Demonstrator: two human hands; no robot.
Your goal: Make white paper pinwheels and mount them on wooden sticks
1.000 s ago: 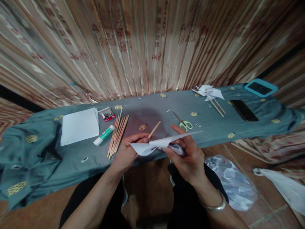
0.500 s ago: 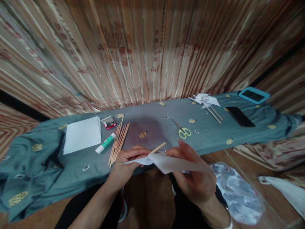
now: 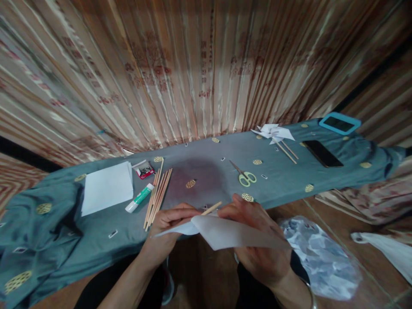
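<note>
Between my hands, above the front edge of the table, is a white paper pinwheel [image 3: 222, 232] with a thin wooden stick [image 3: 213, 208] poking up behind it. My left hand [image 3: 167, 227] is closed at the left side of the paper, its fingers near the stick. My right hand [image 3: 262, 249] is closed on the right side, thumb and fingertips pinched close to the stick; part of this hand lies behind a paper blade. The paper hides the exact spot where paper and stick meet. Beyond the hands lie yellow-green-handled scissors [image 3: 247, 179].
On the cloth-covered table [image 3: 206, 159] are white paper sheets [image 3: 107, 188], a glue stick [image 3: 139, 198], a small red box of pins [image 3: 144, 170] and several wooden sticks [image 3: 159, 195]. Finished-looking pinwheels [image 3: 274, 132], a phone [image 3: 322, 153] and a blue-framed device [image 3: 340, 123] lie right. A plastic bag [image 3: 318, 257] rests on the floor.
The right thumb, raised before, has come down toward the stick. The pinwheel has shifted slightly left and lower in view, and the whole scene has moved slightly left.
</note>
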